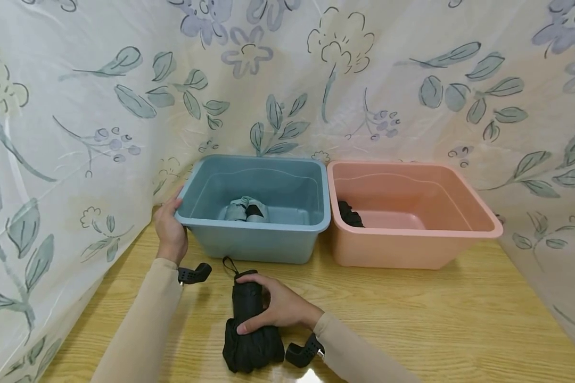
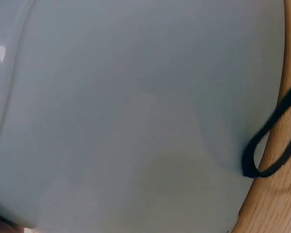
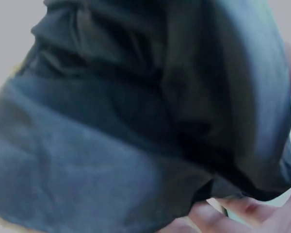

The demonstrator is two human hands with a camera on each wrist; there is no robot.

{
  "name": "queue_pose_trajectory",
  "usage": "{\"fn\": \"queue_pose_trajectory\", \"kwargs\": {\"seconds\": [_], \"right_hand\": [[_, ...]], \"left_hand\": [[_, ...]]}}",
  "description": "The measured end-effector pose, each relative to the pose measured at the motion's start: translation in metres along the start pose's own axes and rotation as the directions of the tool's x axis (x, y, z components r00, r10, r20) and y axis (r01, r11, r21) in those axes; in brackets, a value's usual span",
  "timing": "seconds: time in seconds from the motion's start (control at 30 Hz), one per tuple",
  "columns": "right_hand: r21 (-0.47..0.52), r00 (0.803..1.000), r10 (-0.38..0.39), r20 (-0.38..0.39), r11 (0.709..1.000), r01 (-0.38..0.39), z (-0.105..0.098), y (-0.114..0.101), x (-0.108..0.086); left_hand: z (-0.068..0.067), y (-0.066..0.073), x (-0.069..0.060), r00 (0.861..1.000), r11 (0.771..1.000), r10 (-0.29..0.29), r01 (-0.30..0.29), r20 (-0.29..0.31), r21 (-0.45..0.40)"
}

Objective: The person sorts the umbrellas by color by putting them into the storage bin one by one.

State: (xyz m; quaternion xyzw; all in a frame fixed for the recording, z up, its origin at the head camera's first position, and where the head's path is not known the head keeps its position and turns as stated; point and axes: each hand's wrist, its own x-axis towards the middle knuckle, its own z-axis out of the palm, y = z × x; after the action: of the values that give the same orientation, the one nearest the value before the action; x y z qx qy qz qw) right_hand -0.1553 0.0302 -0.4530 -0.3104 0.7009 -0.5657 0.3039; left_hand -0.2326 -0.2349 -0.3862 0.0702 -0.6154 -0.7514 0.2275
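A folded black umbrella (image 1: 249, 303) lies on the table, its wrist loop pointing toward the blue tub (image 1: 259, 242). My right hand (image 1: 285, 303) grips it from the right, thumb low on the bunched fabric and fingers near the handle end. In the right wrist view the dark fabric (image 3: 111, 121) fills most of the picture, with fingertips under its edge. My left hand (image 1: 170, 229) holds the left rim of the blue tub. Only the tub's pale wall (image 2: 126, 107) and the black loop (image 2: 262, 150) show clearly in the left wrist view.
Inside the blue tub lies a light blue and black bundle (image 1: 246, 209). To its right stands a pink tub (image 1: 388, 250) with a dark bunched item (image 1: 350, 214) at its left side. Both tubs stand against a flower-patterned sheet (image 1: 268, 69) at the back of the wooden table (image 1: 412, 319).
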Motion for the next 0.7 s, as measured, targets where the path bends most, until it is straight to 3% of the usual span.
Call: {"fn": "queue_pose_trajectory", "kwargs": {"seconds": [0.4, 0.7], "right_hand": [[0.033, 0.998, -0.017, -0.065, 0.999, 0.019, -0.003, -0.005, -0.014], [0.001, 0.994, -0.079, -0.07, 0.997, 0.079, -0.018, -0.033, -0.039]], "left_hand": [[-0.002, -0.004, 0.001, 0.999, 0.999, 0.039, -0.039, 0.021, 0.026], [-0.004, -0.006, 0.001, 0.999, 0.999, 0.047, -0.047, 0.014, 0.02]]}}
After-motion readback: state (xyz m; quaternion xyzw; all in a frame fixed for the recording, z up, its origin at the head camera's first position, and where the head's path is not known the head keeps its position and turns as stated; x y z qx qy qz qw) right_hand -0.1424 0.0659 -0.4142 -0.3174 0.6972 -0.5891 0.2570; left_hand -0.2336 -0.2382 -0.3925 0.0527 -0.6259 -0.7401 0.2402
